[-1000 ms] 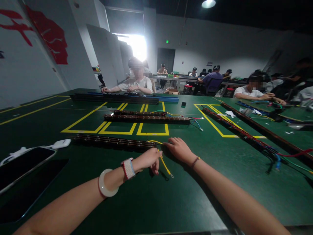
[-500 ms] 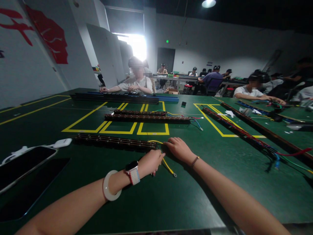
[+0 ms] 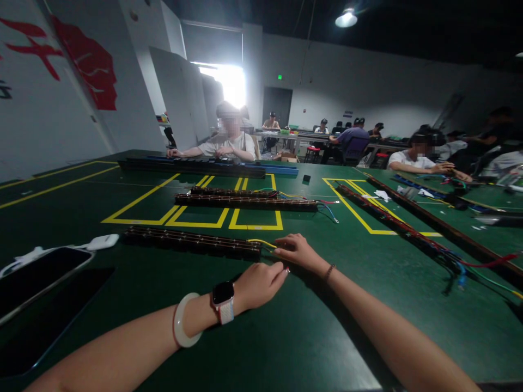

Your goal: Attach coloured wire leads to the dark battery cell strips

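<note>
Dim workshop, green table marked with yellow tape boxes; other people sit at benches further back, two phones lie at the left edge. Near dark terminal strip lies across the table ahead, with a yellow wire coming out of its right end. Left hand sits just below that end, fingers together and curled, grip on the wire can't be told; right hand lies palm-down beside the wire, fingers slightly spread, tips at the strip end.
</note>
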Motion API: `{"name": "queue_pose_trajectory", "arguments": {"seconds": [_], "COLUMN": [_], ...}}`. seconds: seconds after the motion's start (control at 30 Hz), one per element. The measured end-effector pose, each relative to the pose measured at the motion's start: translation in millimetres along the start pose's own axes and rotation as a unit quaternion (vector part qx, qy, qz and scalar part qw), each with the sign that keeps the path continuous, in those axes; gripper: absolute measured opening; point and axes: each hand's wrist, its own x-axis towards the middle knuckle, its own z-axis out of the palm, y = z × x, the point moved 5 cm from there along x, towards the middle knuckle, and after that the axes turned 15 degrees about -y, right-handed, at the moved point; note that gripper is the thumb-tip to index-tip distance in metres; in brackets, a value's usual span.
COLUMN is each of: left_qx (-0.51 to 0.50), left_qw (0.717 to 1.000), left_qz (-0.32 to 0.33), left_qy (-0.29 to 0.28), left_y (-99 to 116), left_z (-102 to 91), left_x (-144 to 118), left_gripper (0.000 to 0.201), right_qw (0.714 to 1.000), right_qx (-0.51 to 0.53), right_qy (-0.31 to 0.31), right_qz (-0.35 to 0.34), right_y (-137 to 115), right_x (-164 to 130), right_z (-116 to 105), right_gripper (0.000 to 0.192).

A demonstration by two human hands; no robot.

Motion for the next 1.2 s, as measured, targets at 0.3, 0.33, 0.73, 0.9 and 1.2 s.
{"name": "queue_pose_trajectory", "arguments": {"seconds": [0.3,0.33,0.73,0.9,1.2], "left_qx": [-0.054,-0.086,-0.443,-0.525,-0.624], "left_qw": [0.991,0.987,0.882,0.843,0.78], "left_qz": [-0.057,-0.063,-0.098,-0.096,-0.044], "left_qy": [-0.113,-0.119,-0.128,-0.075,-0.017], "left_y": [-6.1,-9.6,-31.8,-33.5,-33.6], "left_z": [11.4,12.6,16.7,13.8,14.8], "left_x": [1.7,2.7,14.5,15.4,17.2], "left_gripper": [0.04,0.041,0.044,0.041,0.023], "right_qw": [0.987,0.978,0.981,0.998,0.951], "right_qx": [0.145,0.194,0.191,-0.048,-0.285], "right_qy": [-0.066,-0.077,-0.035,0.026,0.028], "right_qz": [0.0,-0.011,-0.031,-0.012,-0.119], "right_y": [0.1,0.5,-19.4,-34.3,-56.9], "right_x": [3.1,3.6,-12.1,-19.7,-29.0], "right_z": [11.7,14.6,5.0,1.6,3.1], "right_gripper": [0.034,0.032,0.024,0.036,0.032]}}
